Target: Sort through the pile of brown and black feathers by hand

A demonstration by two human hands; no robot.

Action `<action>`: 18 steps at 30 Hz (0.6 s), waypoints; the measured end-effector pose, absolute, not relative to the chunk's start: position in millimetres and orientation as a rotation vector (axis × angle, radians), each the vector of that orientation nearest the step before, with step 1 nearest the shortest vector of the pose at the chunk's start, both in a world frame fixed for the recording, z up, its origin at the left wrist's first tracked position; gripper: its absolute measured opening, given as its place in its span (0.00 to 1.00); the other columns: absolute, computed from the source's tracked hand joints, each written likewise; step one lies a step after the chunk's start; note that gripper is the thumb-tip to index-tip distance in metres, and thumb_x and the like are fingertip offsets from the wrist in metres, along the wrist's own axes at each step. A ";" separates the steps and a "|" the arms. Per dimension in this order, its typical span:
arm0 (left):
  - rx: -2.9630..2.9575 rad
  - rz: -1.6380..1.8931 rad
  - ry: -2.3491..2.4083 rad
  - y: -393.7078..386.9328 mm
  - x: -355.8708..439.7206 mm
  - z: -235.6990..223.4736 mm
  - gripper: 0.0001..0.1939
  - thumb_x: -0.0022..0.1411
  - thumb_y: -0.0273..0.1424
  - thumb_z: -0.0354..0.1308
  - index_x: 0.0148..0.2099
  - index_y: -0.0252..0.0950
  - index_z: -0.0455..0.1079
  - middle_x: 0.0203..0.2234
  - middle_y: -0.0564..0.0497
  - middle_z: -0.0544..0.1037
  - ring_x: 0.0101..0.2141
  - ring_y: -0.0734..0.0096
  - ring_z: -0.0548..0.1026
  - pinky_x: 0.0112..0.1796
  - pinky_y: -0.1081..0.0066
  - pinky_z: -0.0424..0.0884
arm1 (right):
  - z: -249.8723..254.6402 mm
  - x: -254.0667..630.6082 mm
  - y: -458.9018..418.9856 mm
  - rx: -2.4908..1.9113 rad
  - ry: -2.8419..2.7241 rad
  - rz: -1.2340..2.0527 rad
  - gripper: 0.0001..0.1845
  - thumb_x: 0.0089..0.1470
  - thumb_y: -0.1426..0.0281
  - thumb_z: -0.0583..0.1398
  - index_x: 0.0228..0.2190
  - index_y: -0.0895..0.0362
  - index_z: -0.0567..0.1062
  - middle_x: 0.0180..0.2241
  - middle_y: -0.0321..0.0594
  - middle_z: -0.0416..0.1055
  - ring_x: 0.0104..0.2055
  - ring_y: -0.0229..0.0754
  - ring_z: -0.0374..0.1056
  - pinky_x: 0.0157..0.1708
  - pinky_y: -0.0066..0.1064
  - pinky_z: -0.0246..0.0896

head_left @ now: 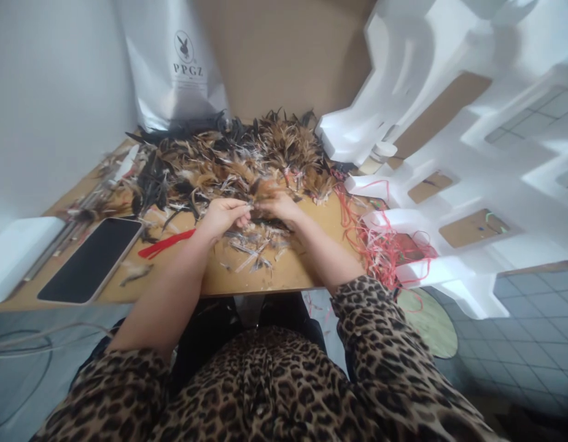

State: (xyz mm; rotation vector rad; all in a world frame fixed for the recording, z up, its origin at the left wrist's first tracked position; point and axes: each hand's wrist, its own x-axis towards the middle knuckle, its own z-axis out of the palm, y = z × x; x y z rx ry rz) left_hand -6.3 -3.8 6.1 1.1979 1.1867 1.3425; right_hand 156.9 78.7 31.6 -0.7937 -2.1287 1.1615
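Observation:
A big heap of brown, black and tan feathers point(228, 153) covers the back of a small wooden table point(293, 270). My left hand point(223, 216) and my right hand point(280, 207) meet at the heap's near edge, fingers pinched together on a small bunch of feathers point(258, 193) between them. Loose feather scraps point(256, 245) lie on the table just below my hands. Red scissors handles point(166, 244) lie to the left of my left wrist.
A dark phone point(93, 259) lies face up at the table's left front, beside thin metal rods point(58, 242). A tangle of red strings point(380, 245) hangs off the right edge. White foam packing point(449, 153) stands at the right, a white PPGZ bag point(173, 67) at the back.

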 end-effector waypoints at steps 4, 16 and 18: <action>1.003 1.415 1.198 2.8 -7.7 -0.2 0.13 0.43 0.36 0.67 0.25 0.30 0.73 0.17 0.50 0.74 0.16 0.82 0.67 0.19 0.79 0.62 | 10.1 149.5 60.5 -0.782 -1.993 1.066 0.14 0.49 0.62 0.59 0.25 0.61 0.73 0.24 0.36 0.69 0.28 0.34 0.63 0.34 0.27 0.59; 1.304 0.965 1.282 -6.2 -8.5 4.3 0.10 0.45 0.30 0.66 0.20 0.30 0.71 0.13 0.48 0.72 0.14 0.77 0.69 0.18 0.77 0.65 | 61.6 145.9 40.9 -0.702 -2.735 0.237 0.10 0.51 0.70 0.57 0.23 0.62 0.74 0.30 0.44 0.70 0.35 0.41 0.62 0.38 0.34 0.52; 1.334 0.901 1.163 -9.5 -9.8 7.1 0.09 0.46 0.31 0.65 0.22 0.29 0.73 0.14 0.47 0.73 0.15 0.78 0.69 0.17 0.79 0.64 | 62.7 150.7 54.7 -0.655 -2.681 0.708 0.08 0.46 0.69 0.60 0.21 0.62 0.73 0.23 0.38 0.69 0.29 0.37 0.62 0.34 0.30 0.53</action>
